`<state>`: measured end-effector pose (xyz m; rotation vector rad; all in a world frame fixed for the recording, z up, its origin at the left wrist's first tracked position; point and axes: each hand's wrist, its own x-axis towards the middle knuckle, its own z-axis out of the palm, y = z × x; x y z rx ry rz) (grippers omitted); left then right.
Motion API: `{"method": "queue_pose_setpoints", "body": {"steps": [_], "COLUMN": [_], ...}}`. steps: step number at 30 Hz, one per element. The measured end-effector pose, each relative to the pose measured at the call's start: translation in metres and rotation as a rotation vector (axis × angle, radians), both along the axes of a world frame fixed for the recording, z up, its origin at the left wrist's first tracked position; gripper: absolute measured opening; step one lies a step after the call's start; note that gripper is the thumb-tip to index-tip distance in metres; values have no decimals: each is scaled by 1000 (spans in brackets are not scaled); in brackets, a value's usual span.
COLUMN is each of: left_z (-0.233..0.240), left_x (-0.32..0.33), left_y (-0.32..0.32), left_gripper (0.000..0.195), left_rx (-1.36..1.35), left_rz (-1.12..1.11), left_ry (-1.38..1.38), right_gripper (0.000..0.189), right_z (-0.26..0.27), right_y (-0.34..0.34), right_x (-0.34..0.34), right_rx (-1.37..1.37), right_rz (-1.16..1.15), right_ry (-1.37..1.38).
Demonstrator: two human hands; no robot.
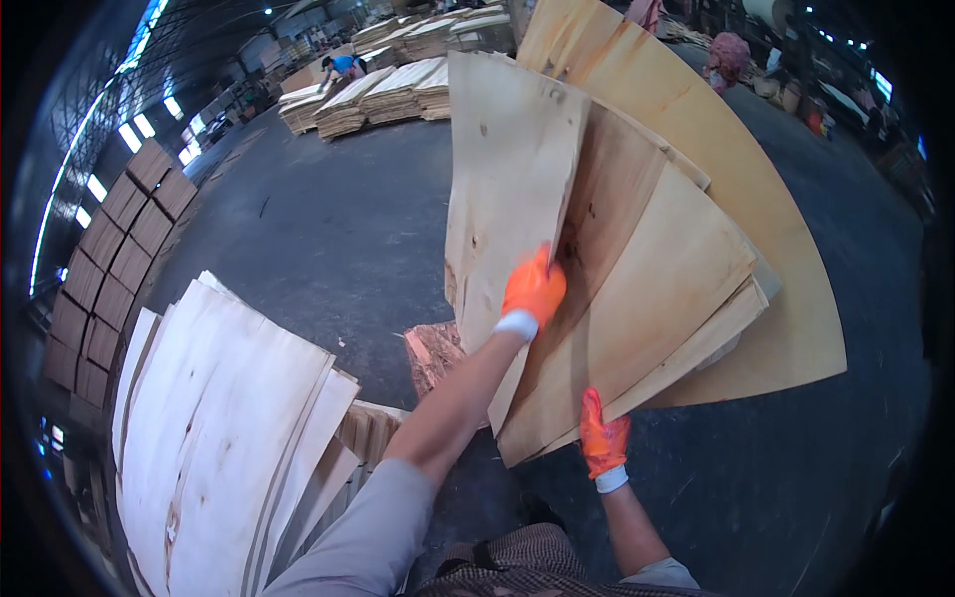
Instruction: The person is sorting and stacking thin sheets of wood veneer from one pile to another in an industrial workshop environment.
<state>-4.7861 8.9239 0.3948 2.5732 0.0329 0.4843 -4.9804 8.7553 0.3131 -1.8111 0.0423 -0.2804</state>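
Observation:
Both my hands wear orange gloves with white cuffs. My left hand [534, 289], slightly blurred, grips the right edge of a pale wood veneer sheet [515, 149]. That sheet lies tilted on top of browner veneer sheets [656, 261], which spread out like a fan. Lower right, my right hand [604, 440] pinches the near edge of these browner sheets, thumb on top and fingers hidden underneath. Under the fan shows a broad yellowish sheet [783, 298] with a curved outline in this lens.
A stack of whitish veneer sheets [216, 418] stands at my left. Beyond my left forearm is a reddish block-like bundle [434, 357]. Farther off are veneer piles [403, 89], a person in blue [345, 66] bending over one, and stacked boards [119, 254]. Dark floor [336, 209] lies between.

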Motion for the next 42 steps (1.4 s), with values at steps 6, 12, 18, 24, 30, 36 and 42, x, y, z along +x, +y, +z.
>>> {"method": "queue_pose_setpoints", "body": {"steps": [6, 12, 18, 24, 30, 36, 42], "left_z": [52, 79, 67, 57, 43, 47, 154], "left_x": [-188, -217, -225, -178, -114, -85, -106], "left_y": [6, -36, -41, -2, -29, -45, 10], "left_gripper": [68, 105, 99, 77, 64, 52, 47], "left_rx": [-338, -532, -407, -457, -521, -391, -434], "left_rz": [-191, -225, -63, 107, -92, -121, 126], "left_ry": [179, 22, -230, -317, -131, -128, -404], "right_gripper": [18, 48, 49, 51, 52, 53, 54], "right_z": [-5, -107, -159, -171, -179, -130, -40], "right_y": [54, 28, 60, 105, 127, 137, 143], "right_x": [0, -25, -3, 12, 5, 26, 51], "right_rx": [-129, -363, -321, -294, -264, -111, 90], "right_rz": [314, 409, 396, 356, 335, 265, 234], "right_ry": [-254, 90, -36, -64, -78, -214, -474]}}
